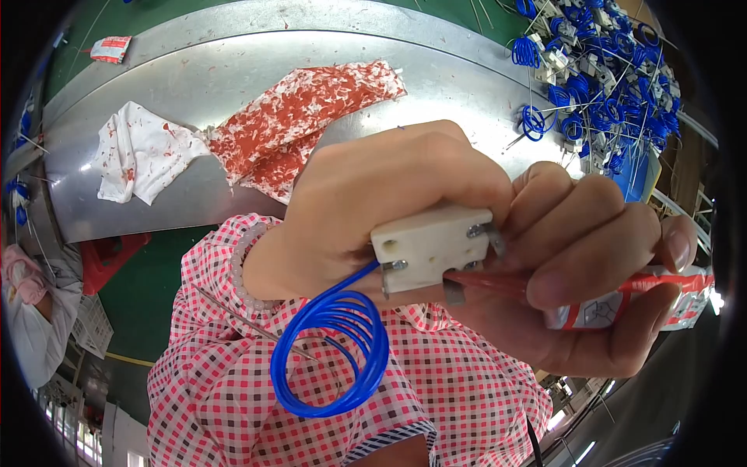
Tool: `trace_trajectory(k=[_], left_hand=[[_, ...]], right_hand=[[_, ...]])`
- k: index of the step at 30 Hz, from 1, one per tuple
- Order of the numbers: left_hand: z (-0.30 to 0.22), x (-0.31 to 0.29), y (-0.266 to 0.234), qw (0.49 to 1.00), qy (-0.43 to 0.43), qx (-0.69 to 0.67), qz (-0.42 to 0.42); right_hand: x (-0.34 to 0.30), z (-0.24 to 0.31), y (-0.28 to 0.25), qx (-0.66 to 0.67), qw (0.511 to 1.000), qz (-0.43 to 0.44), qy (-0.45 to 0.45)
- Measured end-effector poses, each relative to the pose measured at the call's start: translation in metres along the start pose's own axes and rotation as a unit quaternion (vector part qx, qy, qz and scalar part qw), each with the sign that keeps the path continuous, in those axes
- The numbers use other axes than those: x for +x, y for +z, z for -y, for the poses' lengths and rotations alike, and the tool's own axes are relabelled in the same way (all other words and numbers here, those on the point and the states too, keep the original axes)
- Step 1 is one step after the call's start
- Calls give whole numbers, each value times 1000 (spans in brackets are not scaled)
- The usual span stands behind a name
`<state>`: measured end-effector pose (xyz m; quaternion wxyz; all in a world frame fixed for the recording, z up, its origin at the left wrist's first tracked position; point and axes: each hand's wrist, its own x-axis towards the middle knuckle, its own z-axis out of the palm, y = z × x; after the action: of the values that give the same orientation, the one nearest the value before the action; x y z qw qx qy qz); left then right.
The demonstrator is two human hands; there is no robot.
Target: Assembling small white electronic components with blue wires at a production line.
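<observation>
My left hand (pixel 381 175) grips a white ceramic-looking block (pixel 432 247) with metal terminals, small holes and slots. From its left end comes a blue wire-like tube wound into a loose coil (pixel 377 354), which hangs over my checked clothing (pixel 233 381). A thin metal rod (pixel 249 321) sticks out beside the coil. In my right hand (pixel 599 249) is a squeeze tube (pixel 689 289), red and silver, held with fingers and thumb. Its red tapered nozzle (pixel 498 285) points left, with the tip at a slot on the block's lower edge.
Across the metal table (pixel 210 62) lie a red-smeared cloth (pixel 303 101), a white cloth (pixel 128 156) and a small red-and-white packet (pixel 111 49). A heap of similar blue-coiled parts (pixel 599 78) fills the far right. A red plastic stool (pixel 109 257) and white crate (pixel 93 327) stand at the left.
</observation>
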<state>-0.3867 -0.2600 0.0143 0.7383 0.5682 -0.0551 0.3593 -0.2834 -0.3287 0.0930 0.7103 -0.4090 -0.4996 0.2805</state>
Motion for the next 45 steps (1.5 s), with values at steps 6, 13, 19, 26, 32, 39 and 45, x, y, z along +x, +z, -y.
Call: trace_trajectory(k=[6,13,19,26,32,39,45], left_hand=[[-5,0,10,992,51,94,-71],[2,1,2,993,74,92,-29],[-9,5,7,992,15,100,-75],[-7,9,14,991,-26,66,-110],[-4,5,10,987,-98,55,-117],[4,25,9,995,-59,58,-64],[10,30,7,996,-48,62,-52]], right_hand=[[6,0,3,11,999,40,20],[13,4,-3,-23,994,84,61],[5,-18,4,92,994,-26,-59],[2,-14,9,127,975,-165,-72],[17,-37,19,28,954,-277,-110],[24,-28,-2,39,961,-223,-157],[22,-33,-13,66,966,-198,-155]])
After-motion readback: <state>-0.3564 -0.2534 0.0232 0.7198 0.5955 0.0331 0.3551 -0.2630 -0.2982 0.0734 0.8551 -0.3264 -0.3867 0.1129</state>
